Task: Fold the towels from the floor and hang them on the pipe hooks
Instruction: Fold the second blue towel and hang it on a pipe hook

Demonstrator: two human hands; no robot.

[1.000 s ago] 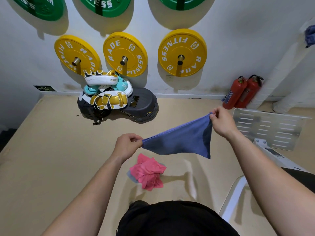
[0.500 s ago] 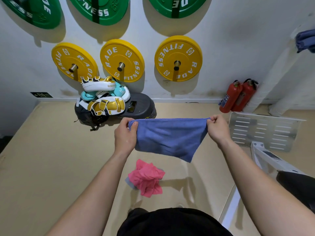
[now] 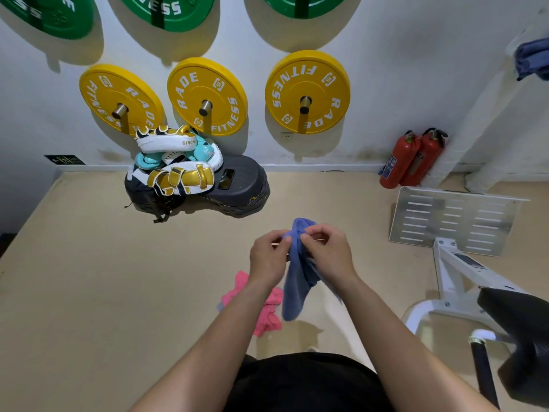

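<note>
The left hand (image 3: 267,258) is pinching the upper edge of the blue towel (image 3: 294,292) between curled fingers and thumb. The right hand (image 3: 329,254) is pinching the same edge just beside it, fingers curled, the two hands nearly touching. The towel is hanging doubled below the hands, clear of the floor (image 3: 118,292), its long axis running vertically and its free end pointing downward. The pink towel (image 3: 269,316) is lying crumpled on the floor, partly behind the left forearm.

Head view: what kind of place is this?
Most likely a gym or fitness studio: yellow weight plates lettered FITNESS hang on wall pegs, boxing pads are piled by the wall, and a white machine frame stands at right.
</note>
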